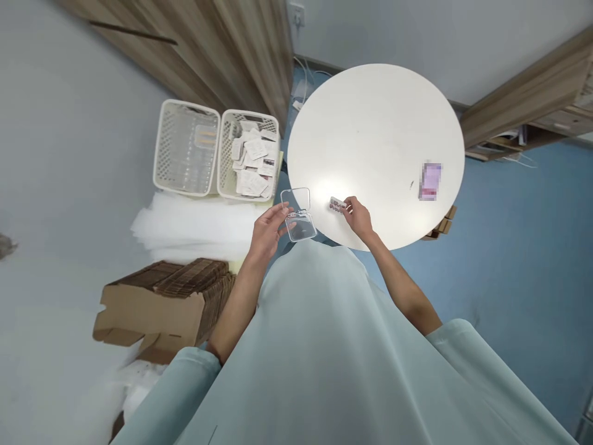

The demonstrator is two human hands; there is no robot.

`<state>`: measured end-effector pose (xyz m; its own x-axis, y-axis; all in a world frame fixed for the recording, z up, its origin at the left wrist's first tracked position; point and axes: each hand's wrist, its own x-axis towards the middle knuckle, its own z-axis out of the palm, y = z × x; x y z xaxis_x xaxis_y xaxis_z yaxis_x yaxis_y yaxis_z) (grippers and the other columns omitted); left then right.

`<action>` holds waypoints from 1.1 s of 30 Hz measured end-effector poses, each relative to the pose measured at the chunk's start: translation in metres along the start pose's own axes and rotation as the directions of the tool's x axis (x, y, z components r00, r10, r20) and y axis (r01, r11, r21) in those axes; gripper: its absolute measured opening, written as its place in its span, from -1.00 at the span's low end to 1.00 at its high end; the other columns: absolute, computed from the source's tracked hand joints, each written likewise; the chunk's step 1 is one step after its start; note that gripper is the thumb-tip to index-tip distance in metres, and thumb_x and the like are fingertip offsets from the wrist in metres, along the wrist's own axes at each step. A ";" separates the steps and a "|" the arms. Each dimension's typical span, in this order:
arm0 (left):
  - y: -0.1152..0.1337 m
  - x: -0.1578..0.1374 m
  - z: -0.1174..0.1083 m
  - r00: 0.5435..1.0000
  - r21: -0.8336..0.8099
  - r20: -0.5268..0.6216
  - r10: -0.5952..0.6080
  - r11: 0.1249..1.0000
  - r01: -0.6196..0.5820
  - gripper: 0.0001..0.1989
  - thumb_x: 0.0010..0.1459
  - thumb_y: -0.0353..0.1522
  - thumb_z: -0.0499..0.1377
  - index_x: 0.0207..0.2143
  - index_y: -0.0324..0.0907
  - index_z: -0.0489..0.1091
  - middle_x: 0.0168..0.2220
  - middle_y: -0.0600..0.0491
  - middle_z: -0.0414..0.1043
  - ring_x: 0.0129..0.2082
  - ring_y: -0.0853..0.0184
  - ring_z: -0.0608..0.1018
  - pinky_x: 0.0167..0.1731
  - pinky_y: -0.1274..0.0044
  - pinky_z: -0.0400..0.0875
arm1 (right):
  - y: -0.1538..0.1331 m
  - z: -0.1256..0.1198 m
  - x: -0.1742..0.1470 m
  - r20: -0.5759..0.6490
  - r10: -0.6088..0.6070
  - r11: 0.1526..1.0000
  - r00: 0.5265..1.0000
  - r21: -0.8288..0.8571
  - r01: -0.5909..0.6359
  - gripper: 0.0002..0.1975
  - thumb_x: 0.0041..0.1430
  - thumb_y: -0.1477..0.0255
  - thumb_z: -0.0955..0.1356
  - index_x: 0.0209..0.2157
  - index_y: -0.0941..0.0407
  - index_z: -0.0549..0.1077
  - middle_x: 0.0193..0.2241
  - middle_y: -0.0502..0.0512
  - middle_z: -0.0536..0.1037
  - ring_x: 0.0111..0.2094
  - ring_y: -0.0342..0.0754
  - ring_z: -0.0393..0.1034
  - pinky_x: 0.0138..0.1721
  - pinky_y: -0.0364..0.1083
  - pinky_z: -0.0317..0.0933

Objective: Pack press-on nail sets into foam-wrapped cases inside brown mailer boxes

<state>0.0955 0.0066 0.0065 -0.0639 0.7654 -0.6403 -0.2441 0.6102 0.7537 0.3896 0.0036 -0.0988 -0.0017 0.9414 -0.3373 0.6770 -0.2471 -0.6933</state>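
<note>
Here's the clear case (302,228), opened wide on its hinge, lid tipped away from the body, held by the near left edge of the rounded white surface (375,123). The left hand (269,232) has it, fingers gripping the case along its left side near the hinge. And over to the right, just beside it, a small pack (336,204) with dark reddish spots, pinched in the fingertips of the right hand (357,216) above the near part of the surface. Case and pack are apart, a narrow gap between them!

Out across the surface, well to the right, lies a purplish, pixelated item (430,182), too blurred to name, with a small dark mark (411,185) just beside it. Down past the right edge, small brown boxes (445,224) peek out against the blue floor (519,247).

Swing left, and two white baskets stand side by side: the left basket (158,148) carries clear plastic pieces (183,148), the right basket (250,114) a jumble of white packets (254,157). Nearer the body come white sheets (194,225), then a stack of folded brown cardboard (152,312). Behind the baskets rises a wood-grain cabinet (231,49), and on the far wall, a socket (297,13).
</note>
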 end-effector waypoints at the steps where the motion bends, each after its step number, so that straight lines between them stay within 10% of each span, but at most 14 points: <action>1: -0.001 0.004 0.009 1.000 0.010 0.030 -0.005 1.000 0.005 -0.51 0.09 -0.13 0.52 0.01 -0.16 0.61 0.03 -0.13 0.63 0.05 0.13 0.64 0.04 0.27 0.63 | -0.002 -0.012 -0.008 -0.054 0.020 0.998 0.998 0.055 -0.017 -0.79 0.39 0.30 0.32 0.01 0.00 0.34 -0.06 0.12 0.63 -0.18 0.04 0.53 -0.20 -0.01 0.34; 11: 0.001 0.016 0.088 0.953 0.122 0.299 -0.050 0.992 0.014 -0.55 0.14 -0.12 0.49 0.02 -0.12 0.64 0.11 -0.10 0.57 0.02 0.21 0.59 0.13 0.25 0.59 | -0.040 -0.099 -0.080 -0.451 0.116 0.882 0.885 0.456 0.117 -0.62 0.25 0.11 0.52 -0.07 -0.01 0.41 -0.20 0.01 0.58 -0.28 -0.07 0.52 -0.19 -0.03 0.44; 21: 0.013 0.009 0.114 0.911 0.153 0.402 -0.090 0.988 0.030 -0.52 0.11 -0.11 0.50 0.03 -0.10 0.62 0.08 -0.11 0.60 0.14 0.10 0.60 0.07 0.31 0.58 | -0.069 -0.106 -0.092 -0.212 -0.076 0.882 0.974 0.442 0.165 -0.66 0.30 0.07 0.50 -0.07 -0.02 0.50 -0.22 0.01 0.61 -0.33 -0.06 0.50 -0.25 -0.03 0.43; 33: 0.016 0.002 0.113 0.929 0.139 0.365 -0.065 0.990 0.014 -0.51 0.14 -0.10 0.49 0.06 -0.09 0.62 0.14 -0.10 0.59 0.10 0.13 0.60 -0.01 0.37 0.57 | -0.070 -0.108 -0.089 -0.159 -0.249 0.921 0.955 0.268 0.285 -0.71 0.42 0.08 0.43 0.00 -0.03 0.56 -0.11 0.09 0.57 -0.31 -0.05 0.46 -0.27 -0.02 0.44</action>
<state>0.2011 0.0414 0.0340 0.3100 0.7461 -0.5893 -0.1079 0.6434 0.7579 0.4217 -0.0384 0.0484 -0.0529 0.9974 -0.0480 0.4257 -0.0209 -0.9046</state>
